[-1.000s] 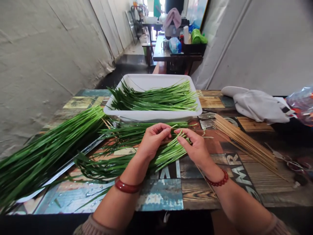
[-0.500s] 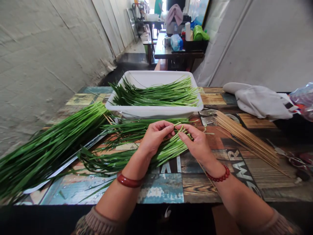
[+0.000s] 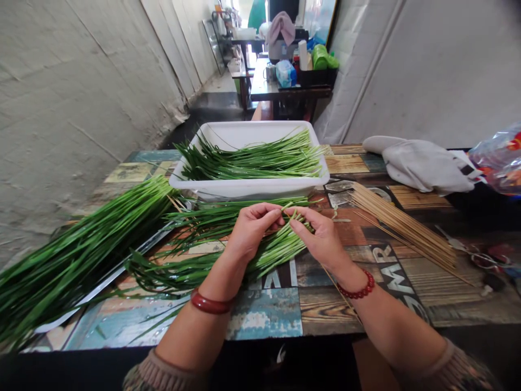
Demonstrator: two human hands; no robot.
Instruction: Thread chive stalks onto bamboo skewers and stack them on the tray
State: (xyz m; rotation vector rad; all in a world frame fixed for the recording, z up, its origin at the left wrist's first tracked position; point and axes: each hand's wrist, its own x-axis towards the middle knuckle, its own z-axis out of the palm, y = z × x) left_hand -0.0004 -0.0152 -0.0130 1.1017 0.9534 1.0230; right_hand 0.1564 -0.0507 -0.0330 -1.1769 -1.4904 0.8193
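Note:
Over the middle of the table, my left hand (image 3: 250,231) is closed, thumb and forefinger pinching a garlic chive stem near its pale cut end. Close beside it, my right hand (image 3: 321,236) is closed around a thin bamboo skewer (image 3: 342,293), whose shaft comes out below the palm and slants toward the table's front edge. Several chive stems gather at the right fingertips, where the skewer's tip is mostly hidden. Beneath both hands lie loose garlic chives (image 3: 274,255), green leaves to the left and pale stems to the right.
A white plastic tub (image 3: 252,187) of chives stands behind my hands. At left, a large chive bundle (image 3: 89,233) lies by a long shiny strip (image 3: 101,285). To the right are a pile of bamboo skewers (image 3: 402,231), scissors (image 3: 482,258) and a grey cloth item (image 3: 423,165).
The whole view has shifted slightly, so things appear a little further left. Both hands keep their pinch at the stem ends, with only small finger movement.

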